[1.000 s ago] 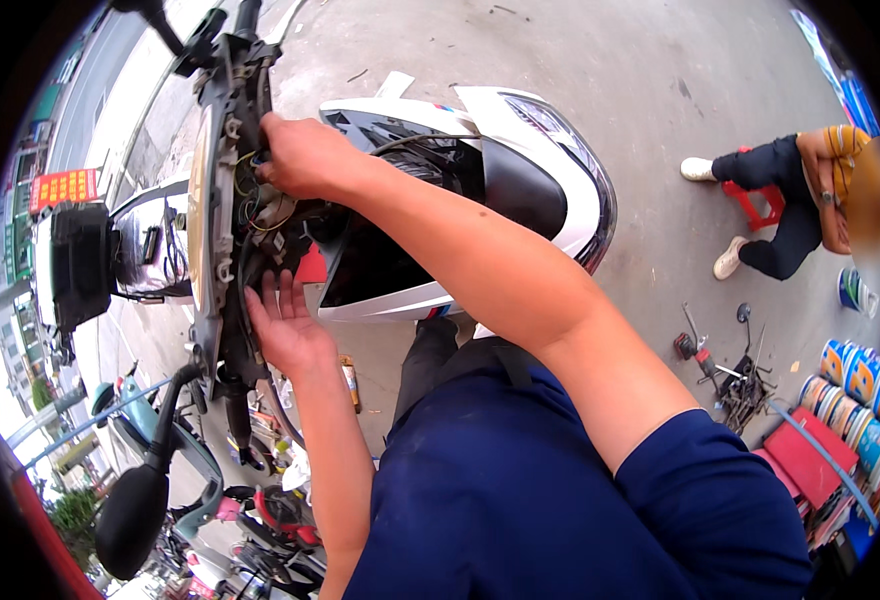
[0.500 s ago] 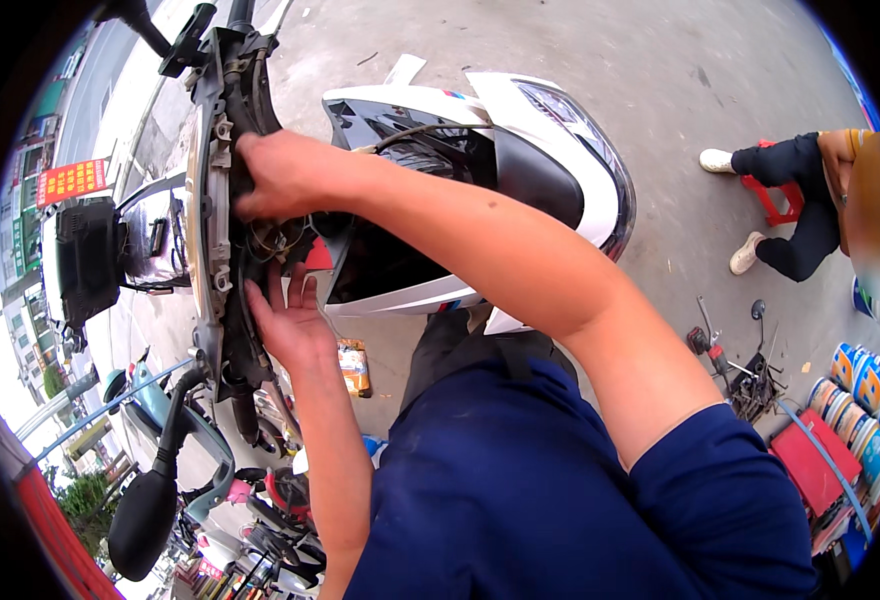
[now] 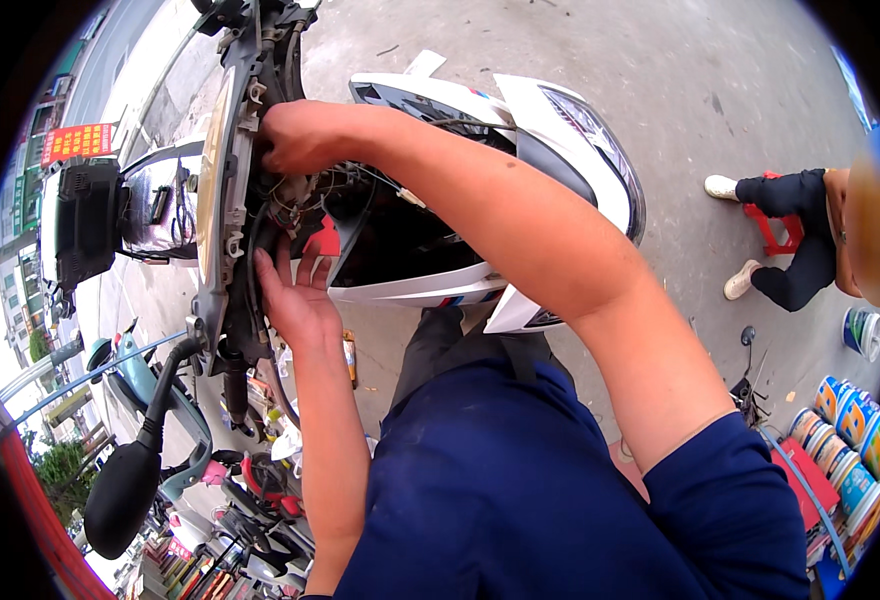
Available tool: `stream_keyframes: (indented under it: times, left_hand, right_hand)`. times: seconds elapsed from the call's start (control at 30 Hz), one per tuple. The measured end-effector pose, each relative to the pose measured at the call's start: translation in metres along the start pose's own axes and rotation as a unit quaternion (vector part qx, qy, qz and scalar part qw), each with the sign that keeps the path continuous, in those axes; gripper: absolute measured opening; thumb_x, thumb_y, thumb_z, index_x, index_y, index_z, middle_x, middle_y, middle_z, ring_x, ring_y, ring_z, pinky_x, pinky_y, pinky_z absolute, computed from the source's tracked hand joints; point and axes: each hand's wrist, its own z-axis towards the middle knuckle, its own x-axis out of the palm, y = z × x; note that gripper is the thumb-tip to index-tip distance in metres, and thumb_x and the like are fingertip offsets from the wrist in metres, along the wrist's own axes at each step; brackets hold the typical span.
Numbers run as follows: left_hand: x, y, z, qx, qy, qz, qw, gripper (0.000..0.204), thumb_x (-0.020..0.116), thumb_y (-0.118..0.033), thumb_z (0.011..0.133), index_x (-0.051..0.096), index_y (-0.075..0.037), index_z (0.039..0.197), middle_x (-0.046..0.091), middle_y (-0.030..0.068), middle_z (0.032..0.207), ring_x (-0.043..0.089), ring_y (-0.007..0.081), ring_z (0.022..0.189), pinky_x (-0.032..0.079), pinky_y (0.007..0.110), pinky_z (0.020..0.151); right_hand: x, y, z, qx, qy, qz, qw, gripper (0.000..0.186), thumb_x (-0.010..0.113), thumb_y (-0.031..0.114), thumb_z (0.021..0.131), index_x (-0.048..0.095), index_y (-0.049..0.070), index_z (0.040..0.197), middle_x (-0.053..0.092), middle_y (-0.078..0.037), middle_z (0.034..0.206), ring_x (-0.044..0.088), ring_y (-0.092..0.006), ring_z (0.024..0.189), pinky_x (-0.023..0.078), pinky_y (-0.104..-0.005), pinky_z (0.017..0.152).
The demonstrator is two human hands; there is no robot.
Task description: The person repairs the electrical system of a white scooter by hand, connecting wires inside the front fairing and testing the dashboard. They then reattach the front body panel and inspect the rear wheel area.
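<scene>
A scooter's handlebar section (image 3: 228,190), stripped of its cover, stands at the left with wires (image 3: 295,200) and cables bared. My right hand (image 3: 305,138) reaches across into it from the right, its fingers curled against the inner side; what they grip is hidden. Below it, my left hand (image 3: 302,305) is turned palm up under the wire bundle. Its fingers are stretched and apart, the thumb beside a black cable (image 3: 252,275). To the right of both hands lies the white and black front body panel (image 3: 410,285), partly covered by my right forearm.
A black mirror (image 3: 125,495) juts out at lower left. A person (image 3: 810,215) sits on a red stool (image 3: 778,228) at the right. Paint buckets (image 3: 850,440) and a red box (image 3: 805,485) stand at lower right. Parked scooters (image 3: 250,530) crowd the lower left.
The view has shifted, so the handlebar section sits a little farther right and higher. My right hand has turned slightly, fingers more curled; my left hand keeps its palm-up pose.
</scene>
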Motion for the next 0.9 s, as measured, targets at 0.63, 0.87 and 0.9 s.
stream_keyframes:
  times: [0.63,0.87,0.9]
  left_hand:
    - [0.001,0.0,-0.002,0.008,-0.027,0.028,0.999,0.061,0.053,-0.051,0.092,0.037,-0.015,0.139,0.048,0.009,0.137,0.06,0.024,0.098,0.046,0.036,0.08]
    - [0.001,-0.001,-0.002,0.002,-0.024,0.027,0.999,0.061,0.053,-0.05,0.092,0.037,-0.014,0.138,0.049,0.0089,0.136,0.06,0.0235,0.096,0.047,0.036,0.079]
    - [0.003,-0.001,-0.002,0.0,-0.025,0.028,0.999,0.06,0.053,-0.05,0.092,0.037,-0.014,0.138,0.05,0.009,0.136,0.06,0.0234,0.096,0.047,0.036,0.079]
  right_hand:
    - [0.027,0.005,-0.015,0.018,-0.164,0.013,0.986,0.03,0.059,0.022,0.079,0.067,0.0,0.099,0.066,-0.024,0.093,0.064,-0.0393,0.092,0.052,-0.0426,0.081]
    - [0.016,-0.025,-0.086,0.037,-0.261,0.139,0.955,0.041,0.049,0.01,0.085,0.053,0.002,0.125,0.061,-0.024,0.113,0.058,-0.0379,0.105,0.046,-0.0406,0.092]
    - [0.02,-0.026,-0.091,0.02,-0.249,0.113,0.962,0.045,0.05,0.006,0.083,0.051,0.004,0.128,0.06,-0.023,0.115,0.057,-0.0378,0.107,0.046,-0.0407,0.093]
